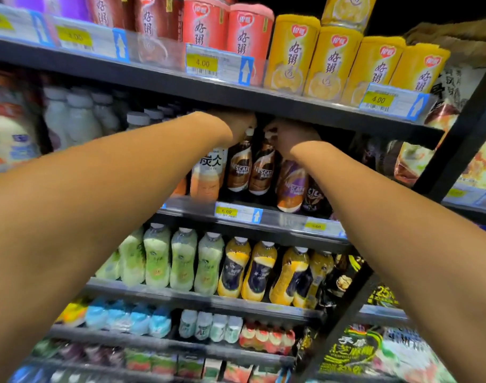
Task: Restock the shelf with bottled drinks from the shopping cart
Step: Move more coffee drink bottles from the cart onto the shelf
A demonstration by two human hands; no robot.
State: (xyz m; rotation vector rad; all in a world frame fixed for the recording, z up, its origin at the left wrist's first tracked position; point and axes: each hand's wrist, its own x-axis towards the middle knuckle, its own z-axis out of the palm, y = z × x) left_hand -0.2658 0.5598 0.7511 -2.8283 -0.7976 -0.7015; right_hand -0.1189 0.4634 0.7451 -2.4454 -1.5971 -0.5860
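Left hand [237, 125] and right hand [290, 134] each grip a coffee bottle [239, 164] neck just under the upper shelf board [291, 105]; caps may snag it, tipping neighbouring bottles off the ledge.

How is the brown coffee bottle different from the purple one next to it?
The brown bottle has a brown and white label; the purple bottle has a purple and orange one. The brown bottle stands nearly upright, and the purple bottle leans and sits lower and nearer. The left hand holds the brown bottle's top; no hand holds the purple one. Both say Nescafe.
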